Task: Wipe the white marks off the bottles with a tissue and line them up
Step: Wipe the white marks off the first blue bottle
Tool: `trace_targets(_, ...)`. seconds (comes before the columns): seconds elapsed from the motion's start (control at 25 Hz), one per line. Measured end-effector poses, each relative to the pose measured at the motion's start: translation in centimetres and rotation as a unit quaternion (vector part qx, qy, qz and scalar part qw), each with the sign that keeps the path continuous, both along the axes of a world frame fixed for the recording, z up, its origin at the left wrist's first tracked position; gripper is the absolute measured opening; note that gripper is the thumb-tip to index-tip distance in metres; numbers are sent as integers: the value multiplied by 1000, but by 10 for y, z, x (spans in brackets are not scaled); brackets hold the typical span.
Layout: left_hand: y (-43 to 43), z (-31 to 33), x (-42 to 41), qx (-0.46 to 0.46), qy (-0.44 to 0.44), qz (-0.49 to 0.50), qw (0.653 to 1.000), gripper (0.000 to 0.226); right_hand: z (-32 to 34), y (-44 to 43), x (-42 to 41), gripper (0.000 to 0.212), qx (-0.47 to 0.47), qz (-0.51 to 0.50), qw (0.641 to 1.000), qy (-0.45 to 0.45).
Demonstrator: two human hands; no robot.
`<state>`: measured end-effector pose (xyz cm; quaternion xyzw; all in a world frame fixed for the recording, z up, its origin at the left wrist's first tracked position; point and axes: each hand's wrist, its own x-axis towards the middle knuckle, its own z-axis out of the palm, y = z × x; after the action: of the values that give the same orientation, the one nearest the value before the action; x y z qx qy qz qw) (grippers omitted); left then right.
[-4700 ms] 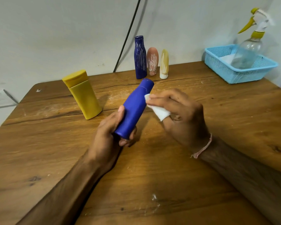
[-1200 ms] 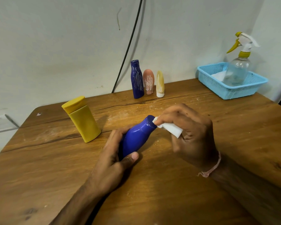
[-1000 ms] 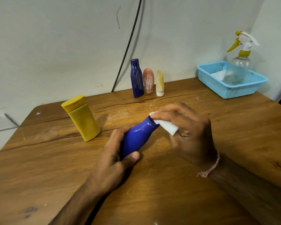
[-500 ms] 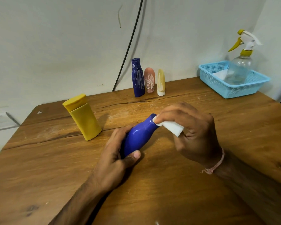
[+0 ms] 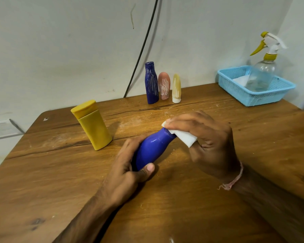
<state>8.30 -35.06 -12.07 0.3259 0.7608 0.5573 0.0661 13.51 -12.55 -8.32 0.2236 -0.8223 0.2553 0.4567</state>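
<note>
A brown wooden table (image 5: 42, 181) lay under the left hand (image 5: 123, 174) and the right hand (image 5: 207, 142). Far past the right hand and off to its right, a light blue basket (image 5: 258, 99) sat at the table's back corner, and a clear spray bottle (image 5: 261, 74) with a yellow and white top stood in it. Far beyond the left hand, a black cable (image 5: 142, 50) ran down the white wall (image 5: 60, 50) and went behind the table.

Big brown wood table (image 5: 60, 172) w/ a long dark crack across it & tiny white crumbs. Behind the table: plain white wall (image 5: 60, 41). A black wire (image 5: 143, 48) runs down the wall to the table's back edge. White wall plate (image 5: 3, 128) just beside the table's far corner.
</note>
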Motion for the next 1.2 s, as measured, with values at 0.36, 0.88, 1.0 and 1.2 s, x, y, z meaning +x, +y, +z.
trace_targets(0.36,0,-1,-2,13,-23,5,1000,63,-3,-6,2,31,-26,-10,999,-17)
trace_targets(0.88,-2,4,1,111,-100,64,987,43,-12,-18,5,31,-185,17,977,-102)
trace_targets(1.0,-5,8,7,138,-113,99,979,43,-32,-25,2,24,-286,76,926,-236)
trace_targets(1.2,-33,8,26,143,-135,197,961,68,-35,-18,-8,23,-369,80,865,-332)
